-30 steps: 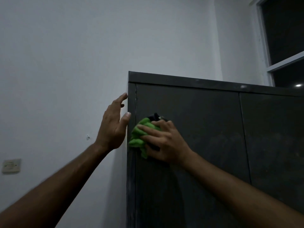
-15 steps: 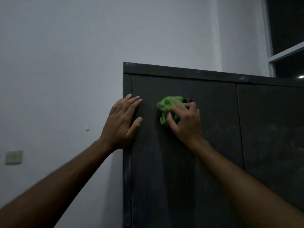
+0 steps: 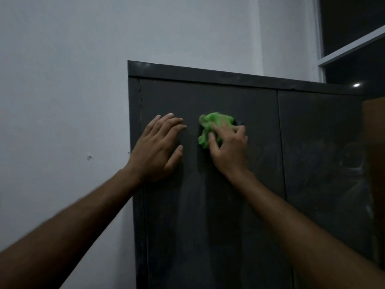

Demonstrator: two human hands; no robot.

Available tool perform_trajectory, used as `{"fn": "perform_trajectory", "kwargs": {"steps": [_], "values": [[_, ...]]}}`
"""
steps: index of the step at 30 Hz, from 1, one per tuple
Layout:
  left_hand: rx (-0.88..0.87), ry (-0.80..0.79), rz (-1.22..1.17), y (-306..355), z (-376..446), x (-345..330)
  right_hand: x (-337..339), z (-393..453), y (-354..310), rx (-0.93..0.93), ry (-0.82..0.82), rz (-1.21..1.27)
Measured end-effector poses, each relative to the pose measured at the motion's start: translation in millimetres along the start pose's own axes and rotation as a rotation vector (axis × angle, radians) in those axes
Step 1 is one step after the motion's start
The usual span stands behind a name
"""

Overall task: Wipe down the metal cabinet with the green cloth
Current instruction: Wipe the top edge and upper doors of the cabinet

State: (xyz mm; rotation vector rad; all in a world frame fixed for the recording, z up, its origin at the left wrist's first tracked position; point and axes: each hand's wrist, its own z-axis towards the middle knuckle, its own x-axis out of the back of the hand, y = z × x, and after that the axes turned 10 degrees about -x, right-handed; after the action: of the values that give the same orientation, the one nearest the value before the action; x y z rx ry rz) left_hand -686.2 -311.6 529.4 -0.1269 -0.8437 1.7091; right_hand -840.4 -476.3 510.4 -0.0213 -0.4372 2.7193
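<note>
A tall dark grey metal cabinet [image 3: 218, 215] with two doors fills the middle and right of the head view. A bunched green cloth [image 3: 210, 126] lies against the upper part of the left door. My right hand [image 3: 228, 150] presses the cloth to the door, its fingers curled over the cloth's lower right part. My left hand [image 3: 159, 148] rests flat on the same door near its left edge, fingers straight and spread, a short gap left of the cloth.
A white wall [image 3: 62, 101] runs left of and behind the cabinet. A dark window with a pale frame [image 3: 352, 46] sits at the upper right. A brownish panel [image 3: 375, 163] shows at the right edge.
My right hand has carried the cloth from the door's left edge up and to the right. My left hand has moved from the cabinet's side corner onto the door face.
</note>
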Motion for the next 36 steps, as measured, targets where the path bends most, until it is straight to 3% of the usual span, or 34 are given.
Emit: {"fn": "perform_trajectory", "kwargs": {"steps": [3,4,6,9,10,11,13,15,17,18,22,24,27,28,30,33,34,36], "values": [[0.003,0.008,-0.045,8,18,-10,6,-33,33,0.445,-0.129,-0.082],[0.009,0.014,-0.052,10,22,-13,14,-35,51,0.511,-0.145,-0.101],[0.023,0.007,-0.066,13,28,-19,28,-19,81,0.381,-0.082,-0.096],[0.035,0.005,-0.079,23,46,-30,28,19,84,-0.139,0.069,-0.003],[0.042,0.006,-0.086,28,54,-35,25,26,74,-0.221,0.083,0.007],[0.049,0.011,-0.093,34,62,-40,21,27,65,-0.203,0.087,0.017],[0.05,0.019,-0.103,45,73,-52,13,10,64,0.059,0.013,-0.002],[0.042,0.016,-0.106,54,81,-62,20,-14,90,0.403,-0.12,-0.064],[0.045,0.018,-0.098,62,89,-70,34,-11,130,0.527,-0.146,-0.112],[0.046,0.014,-0.093,65,93,-73,40,1,146,0.472,-0.115,-0.112],[0.068,-0.009,-0.067,81,115,-86,36,48,152,-0.064,0.029,-0.007],[0.101,0.0,-0.059,92,127,-95,26,37,146,0.036,0.013,-0.007],[0.121,0.025,-0.088,106,140,-109,34,5,186,0.468,-0.121,-0.037],[0.128,0.031,-0.088,108,142,-113,40,6,207,0.532,-0.119,-0.043],[0.123,0.019,-0.031,108,142,-118,52,27,239,0.412,-0.043,-0.04],[0.11,-0.039,0.093,106,140,-123,52,61,246,0.032,0.044,0.003],[0.109,-0.052,0.125,106,140,-124,48,62,239,0.004,0.046,0.008],[0.106,-0.072,0.177,106,139,-127,41,49,235,0.14,0.007,-0.001]]}}
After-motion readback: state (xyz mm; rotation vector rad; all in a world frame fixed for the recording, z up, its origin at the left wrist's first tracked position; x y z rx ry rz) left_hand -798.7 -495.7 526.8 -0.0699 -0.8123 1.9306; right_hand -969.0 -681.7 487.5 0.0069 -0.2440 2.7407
